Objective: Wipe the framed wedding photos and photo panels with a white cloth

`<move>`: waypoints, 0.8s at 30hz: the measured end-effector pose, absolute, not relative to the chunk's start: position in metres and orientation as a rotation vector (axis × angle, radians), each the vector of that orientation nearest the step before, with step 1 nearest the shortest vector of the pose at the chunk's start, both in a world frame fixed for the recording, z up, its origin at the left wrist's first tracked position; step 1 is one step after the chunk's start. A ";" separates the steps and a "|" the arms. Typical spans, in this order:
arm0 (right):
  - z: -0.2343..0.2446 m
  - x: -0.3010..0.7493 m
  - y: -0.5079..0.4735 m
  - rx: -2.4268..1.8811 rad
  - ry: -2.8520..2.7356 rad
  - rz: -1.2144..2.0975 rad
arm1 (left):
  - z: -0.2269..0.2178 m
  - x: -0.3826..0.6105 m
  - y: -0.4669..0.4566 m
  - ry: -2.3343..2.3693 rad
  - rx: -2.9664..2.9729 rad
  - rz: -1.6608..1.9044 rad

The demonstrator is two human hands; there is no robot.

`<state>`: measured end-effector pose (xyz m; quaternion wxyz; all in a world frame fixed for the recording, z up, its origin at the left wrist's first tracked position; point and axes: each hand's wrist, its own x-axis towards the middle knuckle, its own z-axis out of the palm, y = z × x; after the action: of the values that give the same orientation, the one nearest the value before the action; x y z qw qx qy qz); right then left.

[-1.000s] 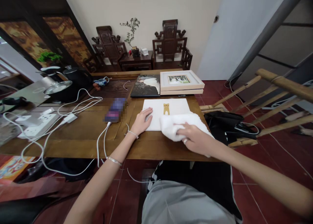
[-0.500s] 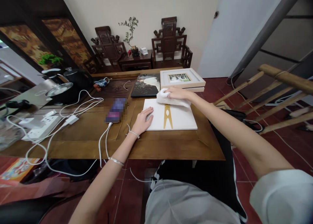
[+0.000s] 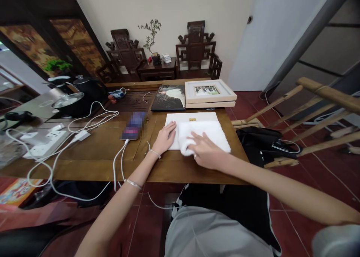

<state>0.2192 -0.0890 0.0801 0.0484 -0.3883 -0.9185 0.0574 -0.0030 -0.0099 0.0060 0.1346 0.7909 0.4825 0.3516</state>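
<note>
A white rectangular panel (image 3: 177, 117) lies flat on the wooden table near its front edge. My left hand (image 3: 165, 136) rests on the panel's left edge, fingers stretched out and holding it against the table. My right hand (image 3: 206, 151) presses a folded white cloth (image 3: 215, 129) onto the lower right part of the panel and grips it. Only the top of a gold shape (image 3: 192, 119) on the panel shows above the cloth; the cloth covers the rest.
Behind the panel lie a dark photo panel (image 3: 168, 97) and stacked light-wood picture frames (image 3: 210, 94). Left of my hand is a phone (image 3: 133, 126) on a charging cable. A power strip (image 3: 50, 142), tangled cables and a kettle (image 3: 88, 88) stand farther left. A wooden chair (image 3: 309, 111) is at right.
My right hand has drawn the cloth from the panel's far edge down toward me, covering most of the gold shape. My left hand stays in place on the panel.
</note>
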 end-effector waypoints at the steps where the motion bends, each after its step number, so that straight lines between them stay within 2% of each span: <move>1: 0.078 0.220 -0.104 -1.147 -2.819 0.195 | 0.006 -0.003 -0.009 1.401 2.291 1.004; 7: 0.090 0.225 -0.122 -1.056 -2.836 0.379 | 0.005 -0.003 -0.008 1.404 2.277 0.959; 19: 0.109 0.202 0.051 -1.248 -2.715 0.328 | 0.007 -0.005 -0.008 1.400 2.275 0.981; 24: 0.107 0.195 0.059 -1.249 -2.731 0.320 | 0.005 -0.006 -0.007 1.403 2.280 0.996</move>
<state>0.1947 0.0592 0.1072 0.0608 -0.4129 -0.9026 0.1057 -0.0057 -0.0067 0.0053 0.1422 0.7900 0.4863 0.3452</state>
